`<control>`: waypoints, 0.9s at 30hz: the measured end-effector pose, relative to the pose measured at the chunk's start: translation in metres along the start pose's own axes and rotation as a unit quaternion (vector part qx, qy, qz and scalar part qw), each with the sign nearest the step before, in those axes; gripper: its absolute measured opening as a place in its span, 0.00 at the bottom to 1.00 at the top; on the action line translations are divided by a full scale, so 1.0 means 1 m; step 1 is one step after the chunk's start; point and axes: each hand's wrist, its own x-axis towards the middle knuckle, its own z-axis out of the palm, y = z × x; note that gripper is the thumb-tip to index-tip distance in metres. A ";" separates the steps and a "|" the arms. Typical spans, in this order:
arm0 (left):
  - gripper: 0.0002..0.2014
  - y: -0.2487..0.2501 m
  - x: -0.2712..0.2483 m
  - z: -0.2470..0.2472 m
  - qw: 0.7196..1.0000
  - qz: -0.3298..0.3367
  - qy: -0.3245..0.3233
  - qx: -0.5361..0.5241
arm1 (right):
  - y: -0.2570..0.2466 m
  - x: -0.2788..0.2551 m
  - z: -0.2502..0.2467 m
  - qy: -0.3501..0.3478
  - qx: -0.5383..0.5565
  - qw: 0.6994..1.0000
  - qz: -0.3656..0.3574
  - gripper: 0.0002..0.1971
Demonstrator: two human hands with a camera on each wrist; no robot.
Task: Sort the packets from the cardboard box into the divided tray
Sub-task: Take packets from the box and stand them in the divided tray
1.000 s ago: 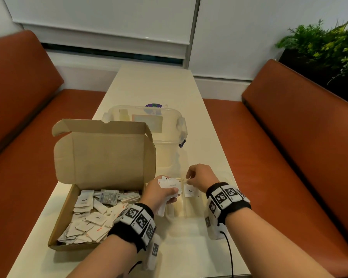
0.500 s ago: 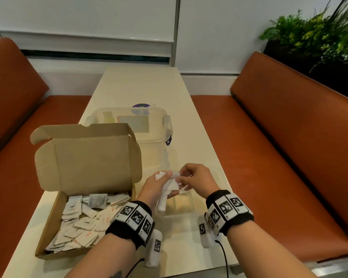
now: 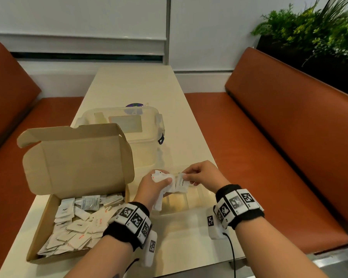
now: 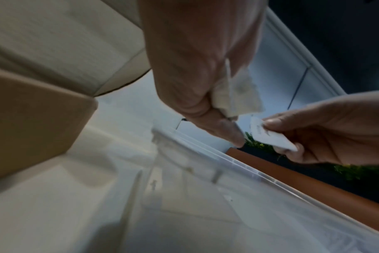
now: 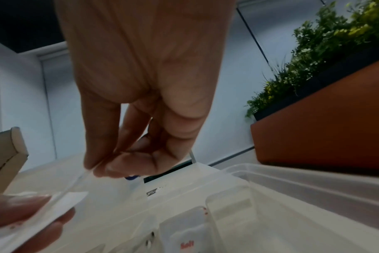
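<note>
Left hand [image 3: 153, 187] is clutching a crumpled bunch of white paper packets [image 3: 162, 177]; right hand [image 3: 205, 174] is pinching one flat white packet [image 3: 181, 182] above the clear plastic divided tray [image 3: 199, 199], at 3 o'clock from the brown cardboard box [image 3: 42, 227].

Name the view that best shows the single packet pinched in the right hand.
Left wrist: the packet lies flat-on between the right hand thumb and fingers. Head view shows it small beside the left hand's bunch. Right wrist shows only a thin, blurred edge.

We seem to sit in a café or canteen booth; two rust-orange padded benches [image 3: 289, 125] flank our long cream counter [image 3: 137, 87]; a dark planter of green foliage [image 3: 309, 31] tops one backrest; pale panelled walls [image 3: 78, 15] close it in.
</note>
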 end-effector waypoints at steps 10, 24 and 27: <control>0.11 -0.002 -0.001 0.006 0.997 0.040 0.042 0.042 | -0.005 0.004 0.015 0.010 0.053 0.998 0.020 0.10; 0.08 -0.017 -0.004 -0.027 0.995 0.011 0.099 0.019 | -0.020 0.030 0.018 -0.001 -0.245 0.969 0.017 0.04; 0.08 -0.017 -0.004 -0.032 0.996 0.003 0.089 -0.005 | -0.023 0.036 0.028 -0.044 -0.299 0.952 0.041 0.06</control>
